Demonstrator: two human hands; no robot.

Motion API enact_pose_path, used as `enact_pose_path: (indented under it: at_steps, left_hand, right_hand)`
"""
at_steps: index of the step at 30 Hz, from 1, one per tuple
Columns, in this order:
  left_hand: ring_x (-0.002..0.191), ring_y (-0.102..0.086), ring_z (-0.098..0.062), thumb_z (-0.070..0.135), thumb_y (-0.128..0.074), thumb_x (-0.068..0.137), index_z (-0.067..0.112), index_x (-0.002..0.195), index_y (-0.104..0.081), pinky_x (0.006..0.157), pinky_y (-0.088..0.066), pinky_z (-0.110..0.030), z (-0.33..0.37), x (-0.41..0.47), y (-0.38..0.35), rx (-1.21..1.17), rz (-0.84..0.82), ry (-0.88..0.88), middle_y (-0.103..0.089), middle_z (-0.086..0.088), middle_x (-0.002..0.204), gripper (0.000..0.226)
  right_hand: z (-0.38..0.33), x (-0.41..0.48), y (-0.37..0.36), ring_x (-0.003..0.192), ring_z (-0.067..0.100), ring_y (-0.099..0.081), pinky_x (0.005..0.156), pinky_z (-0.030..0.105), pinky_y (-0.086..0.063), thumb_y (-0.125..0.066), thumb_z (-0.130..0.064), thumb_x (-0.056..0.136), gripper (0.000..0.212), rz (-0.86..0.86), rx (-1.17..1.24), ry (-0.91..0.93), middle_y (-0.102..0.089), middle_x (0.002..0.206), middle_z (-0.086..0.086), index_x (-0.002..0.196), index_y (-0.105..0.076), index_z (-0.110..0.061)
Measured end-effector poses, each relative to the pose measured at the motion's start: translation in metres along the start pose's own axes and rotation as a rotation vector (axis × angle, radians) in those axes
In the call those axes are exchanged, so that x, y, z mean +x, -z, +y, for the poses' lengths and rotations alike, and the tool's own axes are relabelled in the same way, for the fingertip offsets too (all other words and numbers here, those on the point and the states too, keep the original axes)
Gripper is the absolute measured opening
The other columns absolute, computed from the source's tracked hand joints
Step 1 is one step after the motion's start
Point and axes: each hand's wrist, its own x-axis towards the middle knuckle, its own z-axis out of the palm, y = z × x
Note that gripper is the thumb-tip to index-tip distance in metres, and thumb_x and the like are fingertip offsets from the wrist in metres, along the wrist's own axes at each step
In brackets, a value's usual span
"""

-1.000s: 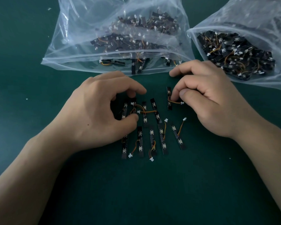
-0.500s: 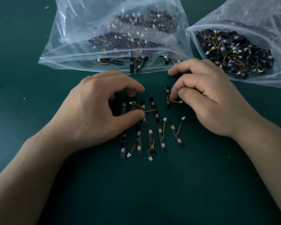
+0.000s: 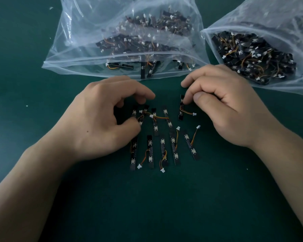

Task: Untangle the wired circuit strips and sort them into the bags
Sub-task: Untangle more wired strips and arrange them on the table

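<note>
Right hand (image 3: 222, 105) pinches 1 strip (image 3: 181, 113) by its top end, at its fingertips; left hand (image 3: 101, 119) curls over the tangle (image 3: 148, 114) by its thumb, grip unclear; pin tangle, lift strip slowly.

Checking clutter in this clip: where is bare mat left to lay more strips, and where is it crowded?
Free: the mat below the loose strips, between the forearms, and left of the left bag. Crowded: between left hand and right hand, and up toward the right bag.
</note>
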Motion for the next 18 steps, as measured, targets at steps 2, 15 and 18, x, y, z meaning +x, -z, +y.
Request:
enact_pose_path:
  at_steps: [2, 15, 18]
  left_hand:
    - [0.092, -0.057, -0.005, 0.022, -0.067, 0.07, 0.036, 0.116, -0.072, 0.077, -0.04, -0.014, 0.001, 0.0001, -0.0004, 0.007, 0.002, -0.005, -0.066, 0.018, 0.102, 0.048]
    - [0.09, -0.058, -0.004, 0.032, -0.073, 0.077, 0.036, 0.113, -0.073, 0.076, -0.044, -0.02, 0.0025, 0.0008, -0.0052, 0.044, 0.045, -0.008, -0.066, 0.018, 0.101, 0.037]
    - [0.092, -0.059, -0.005, 0.033, -0.072, 0.078, 0.035, 0.114, -0.073, 0.078, -0.044, -0.022, 0.0035, 0.0011, -0.0039, 0.032, 0.027, -0.008, -0.066, 0.017, 0.103, 0.036]
  right_hand:
    - [0.0007, 0.0005, -0.0002, 0.114, 0.01, -0.058, 0.104, 0.028, -0.04, -0.052, -0.012, 0.097, 0.027, 0.014, 0.005, 0.016, -0.068, 0.109, -0.012, 0.091, -0.076, -0.024]
    - [0.0012, 0.0003, -0.0012, 0.113, 0.008, -0.059, 0.1, 0.02, -0.039, -0.055, -0.016, 0.098, 0.026, -0.007, -0.023, 0.026, -0.069, 0.108, -0.013, 0.1, -0.08, -0.024]
    - [0.0019, 0.0003, -0.0007, 0.113, 0.009, -0.059, 0.1, 0.019, -0.038, -0.055, -0.015, 0.098, 0.026, -0.009, -0.025, 0.025, -0.069, 0.108, -0.014, 0.1, -0.08, -0.024]
